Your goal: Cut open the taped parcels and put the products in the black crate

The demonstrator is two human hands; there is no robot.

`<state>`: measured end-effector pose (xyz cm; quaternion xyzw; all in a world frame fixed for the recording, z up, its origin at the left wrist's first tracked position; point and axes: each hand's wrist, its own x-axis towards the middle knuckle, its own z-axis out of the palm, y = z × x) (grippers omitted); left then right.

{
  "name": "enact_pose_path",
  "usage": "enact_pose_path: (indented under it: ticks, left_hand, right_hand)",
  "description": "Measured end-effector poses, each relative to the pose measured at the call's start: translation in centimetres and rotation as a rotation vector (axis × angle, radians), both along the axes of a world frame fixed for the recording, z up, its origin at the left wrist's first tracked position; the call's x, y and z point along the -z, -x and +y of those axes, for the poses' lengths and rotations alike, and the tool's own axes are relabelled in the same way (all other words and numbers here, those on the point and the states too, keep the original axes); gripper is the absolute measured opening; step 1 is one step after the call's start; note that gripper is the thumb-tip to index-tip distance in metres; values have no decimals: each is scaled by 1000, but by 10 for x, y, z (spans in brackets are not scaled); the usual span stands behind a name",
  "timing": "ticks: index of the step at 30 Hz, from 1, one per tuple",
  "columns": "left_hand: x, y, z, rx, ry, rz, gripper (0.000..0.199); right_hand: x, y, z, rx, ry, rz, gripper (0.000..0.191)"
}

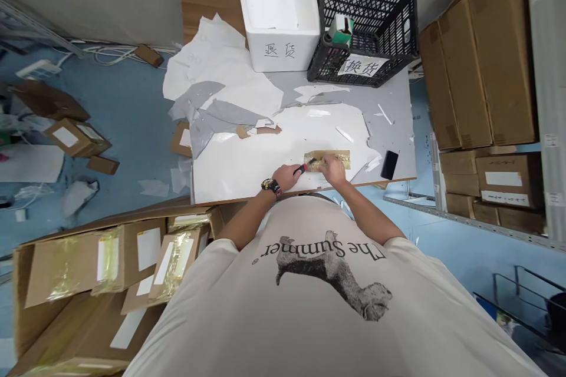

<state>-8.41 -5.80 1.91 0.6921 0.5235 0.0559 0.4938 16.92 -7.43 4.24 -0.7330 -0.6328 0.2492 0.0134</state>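
My left hand (286, 178), below a wristwatch (271, 187), is closed around a red-and-black cutter (302, 168) whose tip reaches the left part of a small tape-covered cardboard box (344, 156). On that box rests my right hand (333, 171), its fingers closed on the top and near edge. The box lies near the front edge of the table, on a large white sheet (247, 171).
A white foam box (283, 47) and a black crate (375, 41) holding a green-and-white carton (341, 29) stand at the back. A phone (390, 165) lies right. Large cartons (128, 259) sit lower left; shelved boxes (504, 53) are at right.
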Motion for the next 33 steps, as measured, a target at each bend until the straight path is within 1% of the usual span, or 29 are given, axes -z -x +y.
enact_pose_path:
  ticks: [2, 3, 6, 8, 10, 13, 15, 16, 18, 24, 27, 30, 31, 33]
  left_hand:
    - [0, 2, -9, 11, 12, 27, 26]
    - [0, 4, -14, -6, 17, 21, 27]
    - [0, 10, -26, -100, 69, -107, 32]
    - [0, 15, -31, -186, 140, -221, 39]
    - [2, 23, -33, -302, 198, -296, 48]
    - [6, 35, -36, -502, 229, -341, 57]
    - [10, 41, -38, -596, 246, -361, 58]
    - [11, 43, -39, -622, 252, -367, 58]
    - [13, 45, -43, -639, 245, -362, 56]
    - [12, 39, -58, -574, 119, -278, 51]
    - [13, 38, -59, -532, 55, -255, 50]
    - [16, 40, -59, -487, -11, -252, 49]
    - [17, 42, -59, -481, -27, -251, 49]
    - [19, 44, -59, -485, -46, -243, 48]
  right_hand:
    - [-1, 0, 0, -3, 2, -3, 4]
    - [-1, 0, 0, 1, 5, -8, 4]
    - [-2, 0, -1, 1, 7, -25, 10]
    - [-4, 0, -4, -32, -11, -29, 18]
    - [-7, 1, -8, -67, -43, -31, 29]
    - [-9, 2, -11, -81, -114, -63, 45]
    - [-7, 1, -11, -111, -146, -84, 54]
    - [-4, -1, -10, -130, -145, -83, 60]
    - [3, -6, -5, -153, -108, -65, 70]
    - [26, -26, 17, -158, 40, -30, 85]
    - [30, -29, 22, -176, 56, -32, 80]
    - [28, -32, 24, -229, 16, -48, 70]
    - [27, -33, 24, -276, -5, -59, 68]
    - [24, -36, 27, -419, -49, -80, 67]
